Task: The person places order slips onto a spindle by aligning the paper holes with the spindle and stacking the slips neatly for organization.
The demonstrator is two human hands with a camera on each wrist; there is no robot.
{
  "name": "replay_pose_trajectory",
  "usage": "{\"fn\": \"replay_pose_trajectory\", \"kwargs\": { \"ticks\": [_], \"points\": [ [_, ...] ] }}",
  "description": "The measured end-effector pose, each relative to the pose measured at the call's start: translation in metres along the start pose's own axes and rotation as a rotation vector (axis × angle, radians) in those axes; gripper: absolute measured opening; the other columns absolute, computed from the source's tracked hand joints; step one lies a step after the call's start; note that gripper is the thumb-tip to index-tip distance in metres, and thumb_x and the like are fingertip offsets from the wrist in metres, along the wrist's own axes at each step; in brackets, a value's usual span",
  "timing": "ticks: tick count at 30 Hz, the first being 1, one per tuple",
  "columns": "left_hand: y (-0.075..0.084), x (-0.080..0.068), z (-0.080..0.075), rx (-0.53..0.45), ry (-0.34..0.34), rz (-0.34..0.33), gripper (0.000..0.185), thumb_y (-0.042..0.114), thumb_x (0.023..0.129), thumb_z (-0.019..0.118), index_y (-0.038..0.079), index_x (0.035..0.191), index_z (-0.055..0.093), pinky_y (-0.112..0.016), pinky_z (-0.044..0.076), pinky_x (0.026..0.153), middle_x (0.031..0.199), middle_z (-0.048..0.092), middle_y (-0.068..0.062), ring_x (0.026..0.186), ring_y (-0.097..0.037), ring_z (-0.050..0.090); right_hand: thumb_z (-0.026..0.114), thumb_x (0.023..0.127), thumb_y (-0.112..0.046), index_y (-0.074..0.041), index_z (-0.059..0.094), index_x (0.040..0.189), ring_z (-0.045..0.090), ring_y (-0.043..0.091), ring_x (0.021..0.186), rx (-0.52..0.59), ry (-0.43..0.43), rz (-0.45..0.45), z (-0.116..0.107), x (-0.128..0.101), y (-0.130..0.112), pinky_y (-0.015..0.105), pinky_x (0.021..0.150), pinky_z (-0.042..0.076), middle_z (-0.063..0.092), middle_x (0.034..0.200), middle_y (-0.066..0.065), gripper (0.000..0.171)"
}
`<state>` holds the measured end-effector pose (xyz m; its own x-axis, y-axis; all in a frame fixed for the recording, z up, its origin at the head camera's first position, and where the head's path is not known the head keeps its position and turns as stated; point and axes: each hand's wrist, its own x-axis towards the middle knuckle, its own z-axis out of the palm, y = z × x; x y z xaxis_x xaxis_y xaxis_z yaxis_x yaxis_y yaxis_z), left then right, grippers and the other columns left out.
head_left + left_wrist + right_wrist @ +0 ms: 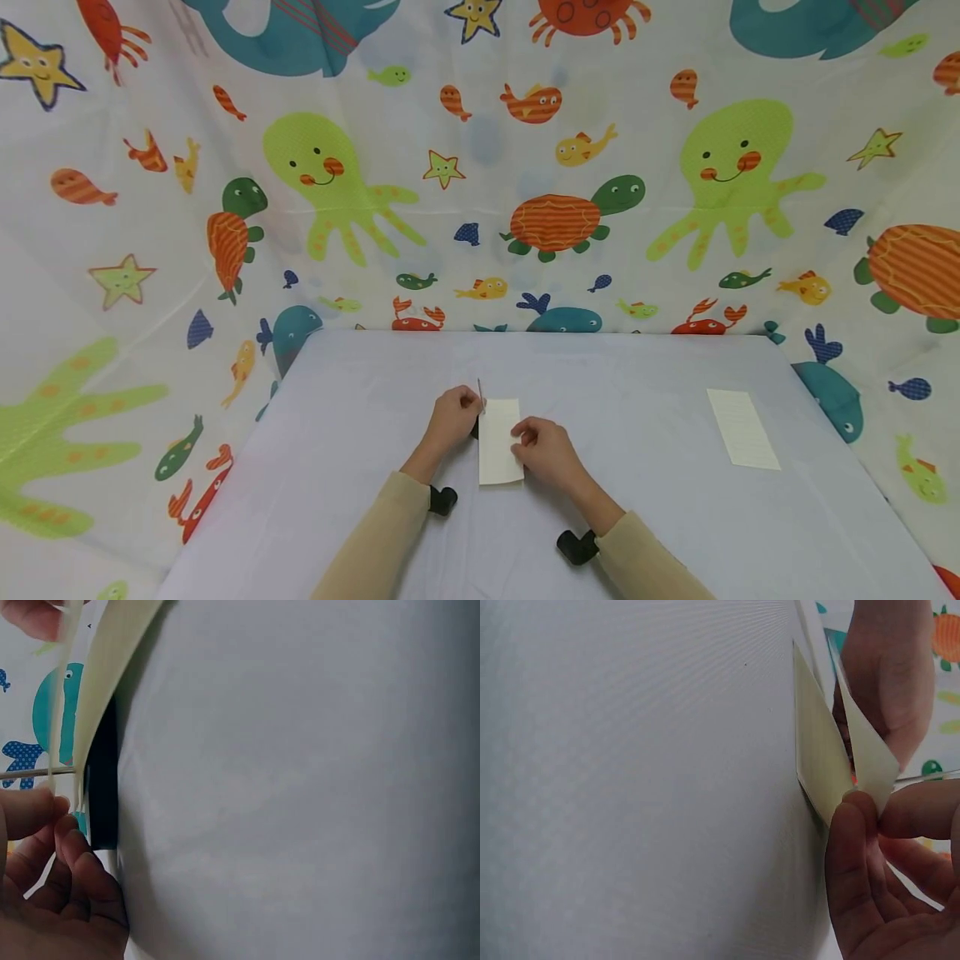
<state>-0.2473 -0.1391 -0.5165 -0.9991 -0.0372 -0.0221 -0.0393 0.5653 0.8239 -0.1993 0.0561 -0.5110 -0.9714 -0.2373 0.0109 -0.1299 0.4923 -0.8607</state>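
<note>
A small folded cream paper (500,446) lies upright before me in the head view, between both hands. My left hand (452,419) pinches its left edge near the top, thumb against fingertips. A thin grey rod (34,774) sticks out right by those fingertips; its other end is hidden by the paper. Low beside the left hand, partly under the paper, is a black flat-sided object (103,784). My right hand (549,452) pinches the paper's right edge. In the right wrist view two leaves of the paper (821,739) stand apart, meeting at the right fingertips.
A lined cream sheet (744,430) lies flat at the right of the white-covered table (360,400). Behind and at the sides hangs a cloth (480,283) printed with sea animals. Black wrist devices (442,501) show at both sleeves.
</note>
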Motion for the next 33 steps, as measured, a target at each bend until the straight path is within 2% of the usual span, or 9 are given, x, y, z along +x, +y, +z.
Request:
{"fn": "replay_pose_trajectory", "kwargs": {
  "ticks": [13, 25, 31, 33],
  "points": [
    [-0.006, 0.004, 0.001, 0.073, -0.053, 0.031, 0.012, 0.015, 0.098, 0.065, 0.007, 0.089, 0.066, -0.03, 0.045, 0.06, 0.075, 0.058, -0.002, 0.068, -0.016, 0.053, 0.069, 0.083, 0.004, 0.001, 0.069, 0.098, 0.047, 0.013, 0.063, -0.123, -0.032, -0.024, 0.004, 0.002, -0.001, 0.025, 0.054, 0.039, 0.052, 0.071, 0.0, 0.015],
    [-0.007, 0.004, 0.002, 0.084, -0.037, 0.034, 0.01, 0.013, 0.096, 0.068, 0.007, 0.089, 0.064, -0.029, 0.044, 0.058, 0.072, 0.057, -0.002, 0.063, -0.015, 0.052, 0.068, 0.084, 0.004, 0.001, 0.068, 0.098, 0.047, 0.014, 0.065, -0.222, -0.057, -0.029, 0.005, 0.0, -0.007, 0.027, 0.055, 0.04, 0.052, 0.072, 0.001, 0.015],
    [-0.003, -0.001, -0.002, 0.051, -0.028, 0.005, 0.009, 0.01, 0.093, 0.07, 0.006, 0.096, 0.063, -0.031, 0.045, 0.062, 0.078, 0.057, -0.004, 0.069, -0.017, 0.052, 0.069, 0.084, 0.003, 0.001, 0.068, 0.098, 0.048, 0.015, 0.065, -0.237, -0.059, -0.026, 0.005, 0.0, -0.008, 0.028, 0.056, 0.041, 0.053, 0.073, 0.001, 0.015],
    [-0.002, -0.003, -0.005, 0.056, -0.033, 0.017, 0.012, 0.009, 0.092, 0.071, 0.005, 0.1, 0.064, -0.033, 0.046, 0.066, 0.083, 0.057, -0.005, 0.074, -0.018, 0.053, 0.069, 0.084, 0.002, 0.001, 0.069, 0.099, 0.049, 0.015, 0.066, -0.238, -0.059, -0.021, 0.005, 0.0, -0.008, 0.028, 0.056, 0.042, 0.053, 0.073, 0.001, 0.014]
  ]
}}
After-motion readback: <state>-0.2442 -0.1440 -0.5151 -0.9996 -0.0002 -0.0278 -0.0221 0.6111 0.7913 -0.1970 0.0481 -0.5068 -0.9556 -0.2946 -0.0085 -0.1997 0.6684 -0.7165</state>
